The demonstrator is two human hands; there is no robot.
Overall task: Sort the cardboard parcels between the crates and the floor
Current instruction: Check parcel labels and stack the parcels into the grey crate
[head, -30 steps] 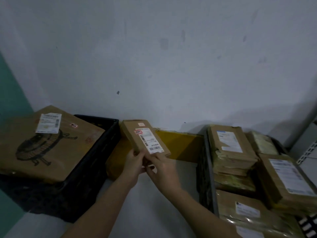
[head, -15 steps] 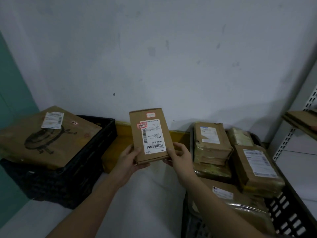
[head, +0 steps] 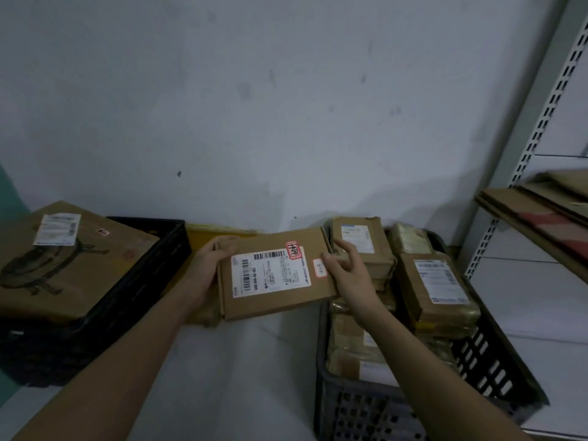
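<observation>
A flat cardboard parcel (head: pixel 273 300) with a white barcode label lies sideways in the air between the two crates. My left hand (head: pixel 208 265) grips its left end, thumb on top. My right hand (head: pixel 345 268) holds its right end, fingers partly spread. At the left, a black crate (head: pixel 152 262) carries a large cardboard box (head: pixel 63 268) printed with a dark drawing. At the right, a dark slotted crate (head: pixel 366 409) is filled with several taped parcels (head: pixel 436 288).
A yellow padded envelope (head: pixel 203 240) leans against the white wall behind the held parcel. A metal shelf upright (head: pixel 525 154) stands at the right, with flattened cardboard (head: pixel 534 211) on a shelf. Pale floor (head: pixel 241 377) shows between the crates.
The parcel has turned from upright to lying sideways and sits lower. My hands have shifted to its left and right ends. The camera has swung a little to the right.
</observation>
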